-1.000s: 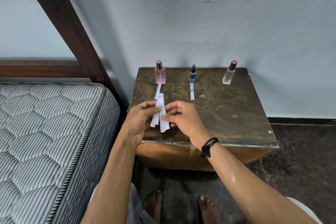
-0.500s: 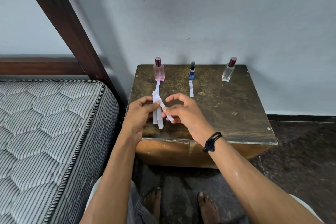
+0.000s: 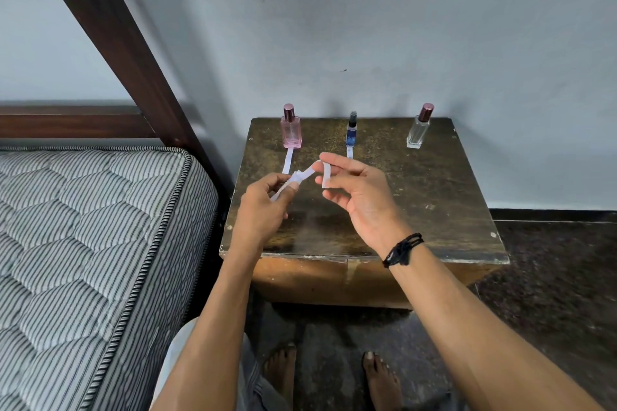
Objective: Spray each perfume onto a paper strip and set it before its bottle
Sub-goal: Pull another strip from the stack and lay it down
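Left hand [image 3: 267, 207]: thumb and fingers pinch the spare strips [image 3: 289, 183]. Right hand [image 3: 359, 192]: pinches one strip [image 3: 326, 175], drawn up and right out of the bundle since half a second ago. Clear bottle [image 3: 418, 130], beyond the right hand, has no strip; probably next.

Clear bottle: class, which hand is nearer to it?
Right. The right hand sits front-left of the clear bottle; the left hand is farther left, before the pink bottle.
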